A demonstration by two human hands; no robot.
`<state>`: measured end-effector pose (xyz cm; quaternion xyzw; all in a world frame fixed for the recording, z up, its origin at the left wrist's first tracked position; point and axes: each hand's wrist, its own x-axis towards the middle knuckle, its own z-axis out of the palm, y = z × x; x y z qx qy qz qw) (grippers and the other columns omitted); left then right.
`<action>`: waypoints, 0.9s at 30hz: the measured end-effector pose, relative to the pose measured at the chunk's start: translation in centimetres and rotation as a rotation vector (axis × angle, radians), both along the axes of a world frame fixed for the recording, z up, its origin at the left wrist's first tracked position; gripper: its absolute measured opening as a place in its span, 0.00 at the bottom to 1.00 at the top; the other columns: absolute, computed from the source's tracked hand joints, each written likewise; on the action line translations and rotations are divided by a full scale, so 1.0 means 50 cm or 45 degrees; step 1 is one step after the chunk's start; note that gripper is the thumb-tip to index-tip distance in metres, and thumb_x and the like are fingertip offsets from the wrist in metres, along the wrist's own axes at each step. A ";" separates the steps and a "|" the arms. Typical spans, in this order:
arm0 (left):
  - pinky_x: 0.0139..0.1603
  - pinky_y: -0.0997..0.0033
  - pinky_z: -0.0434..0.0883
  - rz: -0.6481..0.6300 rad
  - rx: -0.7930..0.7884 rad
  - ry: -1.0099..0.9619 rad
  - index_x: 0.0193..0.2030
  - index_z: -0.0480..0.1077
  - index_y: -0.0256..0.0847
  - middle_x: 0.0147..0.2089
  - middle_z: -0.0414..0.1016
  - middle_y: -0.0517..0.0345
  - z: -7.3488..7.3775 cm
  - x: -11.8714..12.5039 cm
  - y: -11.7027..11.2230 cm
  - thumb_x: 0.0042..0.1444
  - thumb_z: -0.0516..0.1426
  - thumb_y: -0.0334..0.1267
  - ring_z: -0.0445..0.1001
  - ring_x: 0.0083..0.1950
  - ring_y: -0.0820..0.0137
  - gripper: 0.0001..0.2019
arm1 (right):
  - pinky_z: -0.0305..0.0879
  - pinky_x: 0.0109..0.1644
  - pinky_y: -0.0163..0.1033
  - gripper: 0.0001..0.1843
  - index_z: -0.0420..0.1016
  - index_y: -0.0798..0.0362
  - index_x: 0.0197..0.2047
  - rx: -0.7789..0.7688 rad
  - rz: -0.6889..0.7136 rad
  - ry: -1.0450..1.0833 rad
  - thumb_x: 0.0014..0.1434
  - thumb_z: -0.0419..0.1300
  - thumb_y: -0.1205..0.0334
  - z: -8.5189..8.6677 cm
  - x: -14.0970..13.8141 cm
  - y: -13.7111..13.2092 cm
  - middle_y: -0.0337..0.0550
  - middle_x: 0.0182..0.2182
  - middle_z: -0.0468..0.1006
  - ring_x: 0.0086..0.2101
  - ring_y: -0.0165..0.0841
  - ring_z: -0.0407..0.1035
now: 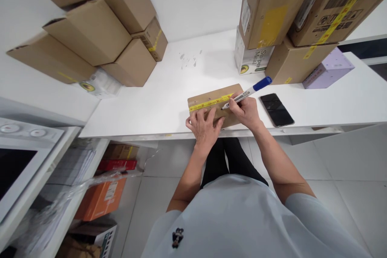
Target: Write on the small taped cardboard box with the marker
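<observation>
A small cardboard box (211, 96) sealed with yellow tape lies near the front edge of the white table (157, 100). My left hand (204, 125) rests flat on the box's near side, fingers spread, holding it down. My right hand (246, 109) is closed round a white marker with a blue cap (248, 92). The marker's tip touches the top of the box beside the yellow tape.
A black phone (276, 109) lies just right of my right hand. Stacked cardboard boxes (96, 36) fill the table's back left, and more boxes (284, 16) stand at the back right with a lilac box (328, 68). A shelf with boxes (102, 197) sits under the table's left end.
</observation>
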<state>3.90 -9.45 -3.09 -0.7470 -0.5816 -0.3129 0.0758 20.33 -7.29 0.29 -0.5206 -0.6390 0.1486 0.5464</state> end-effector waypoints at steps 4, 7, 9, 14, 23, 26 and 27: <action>0.59 0.45 0.53 -0.013 -0.014 -0.013 0.53 0.75 0.52 0.54 0.72 0.47 0.002 0.000 0.000 0.59 0.56 0.56 0.61 0.60 0.50 0.20 | 0.57 0.26 0.36 0.17 0.66 0.50 0.23 -0.015 0.006 -0.017 0.61 0.55 0.53 0.000 -0.001 0.000 0.38 0.18 0.70 0.21 0.30 0.65; 0.58 0.46 0.54 0.008 -0.001 0.006 0.52 0.76 0.52 0.53 0.73 0.47 0.006 0.002 -0.001 0.59 0.57 0.55 0.62 0.59 0.50 0.19 | 0.59 0.27 0.36 0.18 0.67 0.50 0.23 -0.016 0.058 -0.024 0.62 0.54 0.52 0.000 0.001 0.002 0.38 0.19 0.71 0.23 0.31 0.66; 0.57 0.47 0.55 0.018 0.015 0.011 0.52 0.76 0.52 0.53 0.73 0.47 0.007 0.003 -0.002 0.58 0.58 0.55 0.62 0.59 0.51 0.19 | 0.59 0.28 0.36 0.19 0.67 0.50 0.23 -0.016 0.086 -0.018 0.62 0.55 0.51 0.000 0.004 0.002 0.39 0.20 0.72 0.23 0.31 0.67; 0.57 0.47 0.55 0.015 0.048 0.029 0.52 0.76 0.52 0.53 0.73 0.48 0.004 0.003 -0.002 0.59 0.57 0.56 0.63 0.59 0.51 0.19 | 0.59 0.28 0.36 0.17 0.69 0.50 0.25 -0.017 0.062 0.049 0.60 0.57 0.49 -0.005 0.007 -0.002 0.38 0.21 0.72 0.23 0.30 0.66; 0.57 0.46 0.55 0.011 0.067 0.022 0.51 0.76 0.51 0.53 0.73 0.47 -0.005 0.002 -0.001 0.59 0.56 0.58 0.62 0.59 0.51 0.20 | 0.65 0.26 0.35 0.17 0.68 0.48 0.33 0.154 -0.103 0.826 0.61 0.58 0.43 -0.015 0.022 0.004 0.35 0.24 0.73 0.21 0.27 0.66; 0.58 0.46 0.54 0.002 0.031 0.000 0.51 0.76 0.51 0.54 0.73 0.46 -0.005 0.001 0.002 0.59 0.56 0.58 0.62 0.59 0.50 0.21 | 0.64 0.24 0.32 0.17 0.66 0.48 0.35 0.156 -0.189 1.032 0.60 0.58 0.42 -0.029 0.085 0.008 0.36 0.29 0.76 0.21 0.25 0.67; 0.58 0.45 0.54 -0.005 0.017 -0.009 0.52 0.76 0.51 0.54 0.73 0.46 -0.005 -0.001 0.004 0.59 0.56 0.58 0.61 0.59 0.50 0.21 | 0.62 0.23 0.32 0.17 0.65 0.48 0.36 0.102 -0.222 1.011 0.59 0.58 0.43 -0.040 0.110 0.007 0.35 0.28 0.76 0.20 0.25 0.66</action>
